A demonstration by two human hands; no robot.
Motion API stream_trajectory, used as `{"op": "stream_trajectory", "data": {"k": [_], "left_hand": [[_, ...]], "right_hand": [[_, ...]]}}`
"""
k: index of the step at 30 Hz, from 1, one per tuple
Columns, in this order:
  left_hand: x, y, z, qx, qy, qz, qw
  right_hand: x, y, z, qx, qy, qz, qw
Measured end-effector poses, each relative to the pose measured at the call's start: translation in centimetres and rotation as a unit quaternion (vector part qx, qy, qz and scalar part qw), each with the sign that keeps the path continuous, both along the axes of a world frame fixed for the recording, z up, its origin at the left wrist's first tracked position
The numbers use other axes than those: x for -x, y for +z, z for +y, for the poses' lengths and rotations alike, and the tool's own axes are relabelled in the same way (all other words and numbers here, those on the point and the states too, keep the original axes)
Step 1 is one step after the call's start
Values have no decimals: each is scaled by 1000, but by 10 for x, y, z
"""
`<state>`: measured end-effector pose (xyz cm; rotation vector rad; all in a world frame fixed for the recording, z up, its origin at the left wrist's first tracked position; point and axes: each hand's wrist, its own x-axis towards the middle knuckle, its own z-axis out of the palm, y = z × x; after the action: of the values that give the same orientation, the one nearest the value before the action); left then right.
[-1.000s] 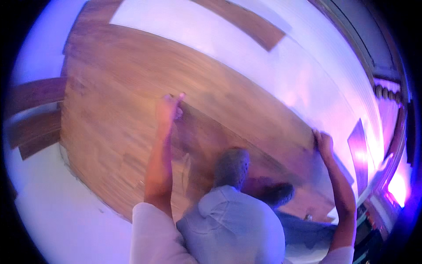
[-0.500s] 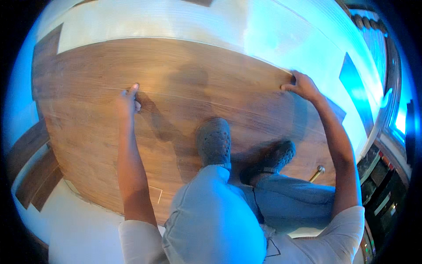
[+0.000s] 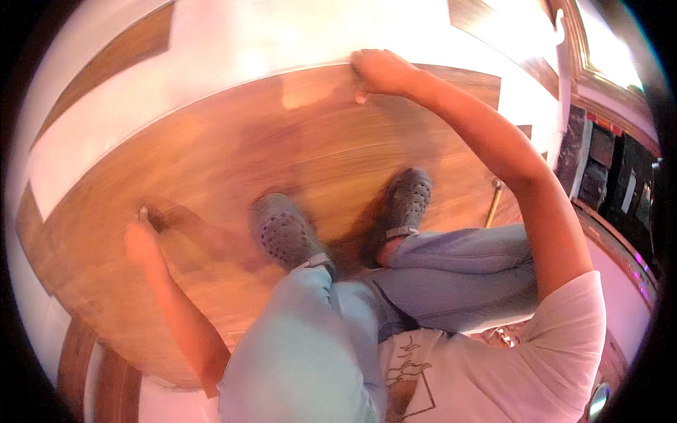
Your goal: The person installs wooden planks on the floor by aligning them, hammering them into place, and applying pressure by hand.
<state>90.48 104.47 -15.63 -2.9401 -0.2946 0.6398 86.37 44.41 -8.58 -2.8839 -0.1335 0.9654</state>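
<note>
Brown wood-look floor planks point(image 3: 233, 155) spread under and in front of me, their far edge curving along a pale bare strip. My right hand point(image 3: 381, 72) reaches to that far edge. Its fingers bend over the edge of the outermost plank and its thumb rests apart on the plank's face. On the left, my left hand point(image 3: 143, 236) is down at the plank surface, thumb pointing forward. Motion blur and shadow hide its other fingers, so I cannot make out anything in it.
My dark perforated clogs point(image 3: 285, 229) stand on the planks. A hammer point(image 3: 493, 201) lies beside my right leg. Loose planks lie at the far left point(image 3: 116, 60), far right point(image 3: 504, 39) and lower left point(image 3: 116, 388). A dark open shelf point(image 3: 617, 173) with items stands at the right.
My right hand has slid left along the planks' far edge. My left hand has moved left and nearer to me. The view has turned, and the light has gone from blue to pinkish.
</note>
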Motion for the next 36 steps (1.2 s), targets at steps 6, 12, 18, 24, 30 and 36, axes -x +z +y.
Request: {"op": "stream_trajectory", "data": {"k": [6,12,18,24,30,36], "left_hand": [[-21,55,-189,188,-296,-104,931],[-55,60,-243,212,-383,-15,899],[-55,44,-248,250,-401,-29,881],[-60,26,-244,250,-403,-25,880],[-59,20,-240,255,-378,-14,890],[-55,27,-245,246,-368,-10,897]], "right_hand": [[2,-5,-3,-16,-29,23,999],[14,1,3,-4,-12,-35,999],[11,-13,-10,-19,-12,-4,1000],[-3,-18,-39,-86,-25,79,993],[48,-19,-191,56,-44,205,976],[123,-1,-267,152,-13,60,987]]}}
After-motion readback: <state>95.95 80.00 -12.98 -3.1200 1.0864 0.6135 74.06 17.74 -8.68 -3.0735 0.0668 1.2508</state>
